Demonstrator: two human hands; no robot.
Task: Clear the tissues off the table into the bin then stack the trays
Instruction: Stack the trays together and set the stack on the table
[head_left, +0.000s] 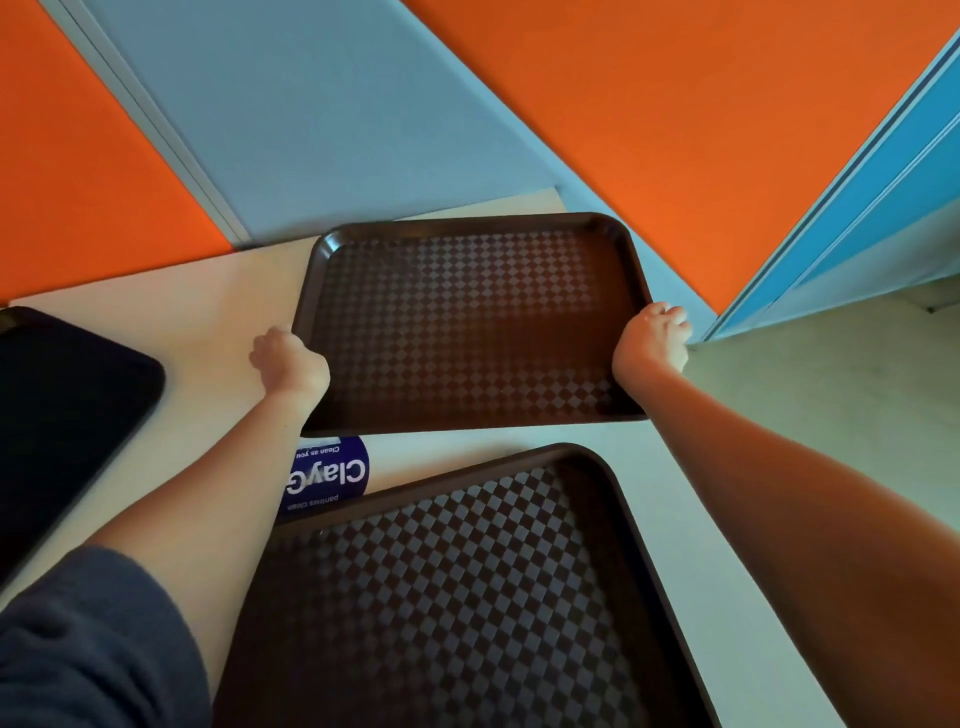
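Note:
A brown tray (467, 322) with a checkered surface is held above the white table (182, 332), tilted slightly. My left hand (288, 361) grips its left edge and my right hand (652, 340) grips its right edge. A second brown checkered tray (447, 597) lies flat on the table nearer to me, below the held one. A third, dark tray (62, 415) rests at the table's left edge, partly out of view. No tissues or bin are visible.
A blue round sticker (332, 475) with white lettering is on the table between the two brown trays. Orange and grey wall panels (363, 104) stand behind the table. The floor (831, 405) shows off the table's right side.

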